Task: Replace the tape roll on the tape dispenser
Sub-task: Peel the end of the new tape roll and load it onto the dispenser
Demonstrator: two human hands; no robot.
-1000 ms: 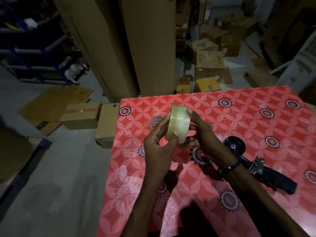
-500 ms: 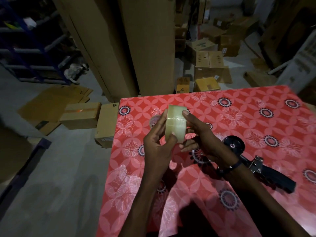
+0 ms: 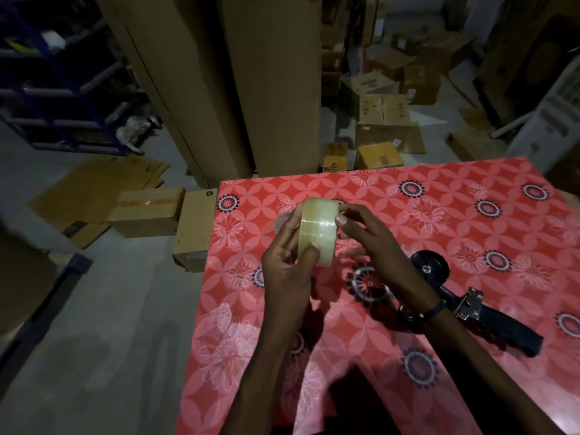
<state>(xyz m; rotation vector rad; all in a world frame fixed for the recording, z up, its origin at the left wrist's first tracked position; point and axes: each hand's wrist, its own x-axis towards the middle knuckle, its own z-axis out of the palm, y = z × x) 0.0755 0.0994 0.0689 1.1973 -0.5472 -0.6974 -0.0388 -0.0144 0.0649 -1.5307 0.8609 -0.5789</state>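
A full roll of clear tape [image 3: 318, 229] is held upright above the red flowered table [image 3: 455, 215], its outer band facing me. My left hand [image 3: 287, 271] grips it from the left, thumb pressed on the band's lower part. My right hand [image 3: 367, 237] holds its right side, with a fingertip on the band near the top. The black tape dispenser [image 3: 464, 296] lies flat on the table to the right, behind my right wrist, its empty round hub toward the far side and its handle toward the near right. A small pale roll [image 3: 280, 221] lies on the table, mostly hidden behind my left hand.
Tall cardboard sheets [image 3: 238, 83] stand just beyond the table's far edge. Cardboard boxes [image 3: 383, 120] litter the floor behind, and two more boxes [image 3: 169, 215] sit by the table's left edge. Blue metal shelving [image 3: 56, 89] is at far left. The room is dim.
The roll has turned in my hands so its band faces me more squarely. My right fingertip has slid along the band near the top. The dispenser has stayed put.
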